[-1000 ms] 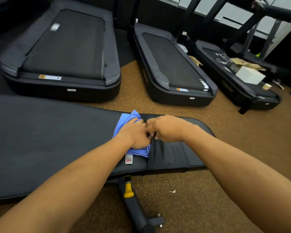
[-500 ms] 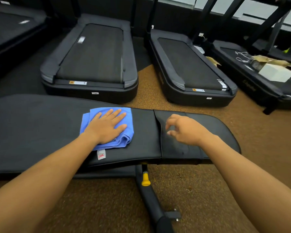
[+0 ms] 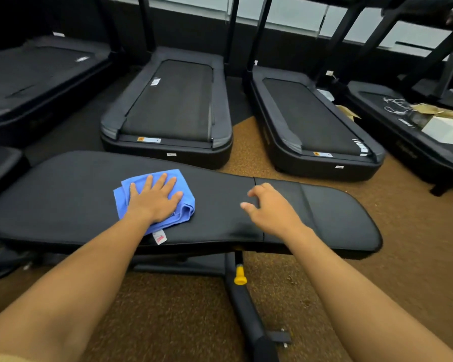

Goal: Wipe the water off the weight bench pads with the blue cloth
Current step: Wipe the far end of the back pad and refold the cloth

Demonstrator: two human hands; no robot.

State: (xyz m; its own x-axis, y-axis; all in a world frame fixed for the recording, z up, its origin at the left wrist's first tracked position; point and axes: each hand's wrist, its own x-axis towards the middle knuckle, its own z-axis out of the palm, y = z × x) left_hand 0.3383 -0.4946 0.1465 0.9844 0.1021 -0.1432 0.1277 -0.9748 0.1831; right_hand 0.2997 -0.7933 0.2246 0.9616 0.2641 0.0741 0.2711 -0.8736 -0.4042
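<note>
Slid leftward from the seam since a moment ago: folded blue microfibre cloth (image 3: 154, 198), now on the long black padded bench pad (image 3: 63, 194), pinned under the flat, spread left hand (image 3: 153, 202). Right hand (image 3: 270, 210) loosely curled, empty, hovering by the seam beside the short black seat pad (image 3: 335, 215). Probably wiping onward along the long pad.

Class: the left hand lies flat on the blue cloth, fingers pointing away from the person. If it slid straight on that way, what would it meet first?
The left hand would probably cross the blue cloth and bare long pad, then drop off the far edge; the middle treadmill lies beyond, though depth is unclear.
</note>
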